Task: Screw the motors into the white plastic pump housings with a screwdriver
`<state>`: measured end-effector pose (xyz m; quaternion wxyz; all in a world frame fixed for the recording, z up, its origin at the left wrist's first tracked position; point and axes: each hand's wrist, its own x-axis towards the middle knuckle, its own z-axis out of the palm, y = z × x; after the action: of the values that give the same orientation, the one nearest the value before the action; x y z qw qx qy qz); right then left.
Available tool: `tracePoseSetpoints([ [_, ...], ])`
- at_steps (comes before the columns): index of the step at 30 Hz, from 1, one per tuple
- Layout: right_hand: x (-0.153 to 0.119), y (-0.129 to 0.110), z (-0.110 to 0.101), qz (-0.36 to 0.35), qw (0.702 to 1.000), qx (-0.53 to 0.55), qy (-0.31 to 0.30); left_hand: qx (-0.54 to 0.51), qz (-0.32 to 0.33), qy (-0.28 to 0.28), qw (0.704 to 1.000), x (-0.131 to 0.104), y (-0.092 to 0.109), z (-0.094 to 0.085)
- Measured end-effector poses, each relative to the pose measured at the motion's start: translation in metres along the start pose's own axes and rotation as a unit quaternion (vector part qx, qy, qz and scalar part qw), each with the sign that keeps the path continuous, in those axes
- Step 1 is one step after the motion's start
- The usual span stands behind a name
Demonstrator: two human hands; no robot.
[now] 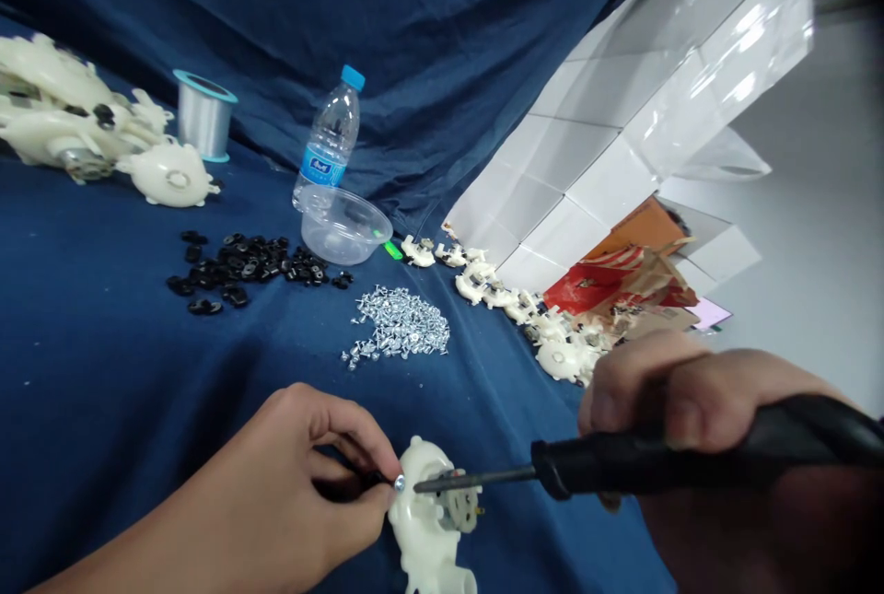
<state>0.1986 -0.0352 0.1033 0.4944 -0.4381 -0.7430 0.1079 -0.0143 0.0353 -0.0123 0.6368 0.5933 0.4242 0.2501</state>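
Note:
My left hand (324,474) is closed, thumb and forefinger pinching a small silver screw (399,483). Something black shows between the fingers behind the screw, mostly hidden. My right hand (691,391) wraps round the black handle of a screwdriver (483,476). Its metal shaft points left, with the tip just right of the screw head; I cannot tell if they touch. Below the shaft lies a cream plastic housing (421,539) with a motor-like metal part (461,504) set in its side. The fingertips of my left hand are at the housing's left edge.
Beyond my hands lie a pile of silver screws (404,322) and a heap of small black parts (241,267). Behind them are a clear bowl (345,239), a water bottle (331,138) and a thread spool (205,115). More cream housings (172,172) lie left; white boxes (573,161) stand right.

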Motion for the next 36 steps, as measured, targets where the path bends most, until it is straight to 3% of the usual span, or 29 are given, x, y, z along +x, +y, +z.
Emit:
tracePoseSetpoints([
  [4,0.003,-0.003,0.006,-0.027,0.999,0.016,-0.035,-0.016,0.016,0.034,0.999,-0.006,0.005,0.005],
  [15,-0.003,-0.01,0.025,-0.012,0.998,-0.012,0.061,0.009,0.022,0.025,0.999,-0.003,0.002,0.004],
  [18,-0.004,-0.01,0.025,0.001,0.999,0.009,0.038,0.01,0.027,0.047,0.998,-0.005,0.003,0.005],
  [29,-0.007,-0.009,0.021,0.035,0.997,0.063,0.022,0.011,0.014,0.013,1.0,-0.004,-0.001,0.002],
  [36,-0.008,-0.008,0.019,0.026,0.996,0.087,0.009,0.013,0.016,0.023,1.0,-0.005,0.003,0.003],
])
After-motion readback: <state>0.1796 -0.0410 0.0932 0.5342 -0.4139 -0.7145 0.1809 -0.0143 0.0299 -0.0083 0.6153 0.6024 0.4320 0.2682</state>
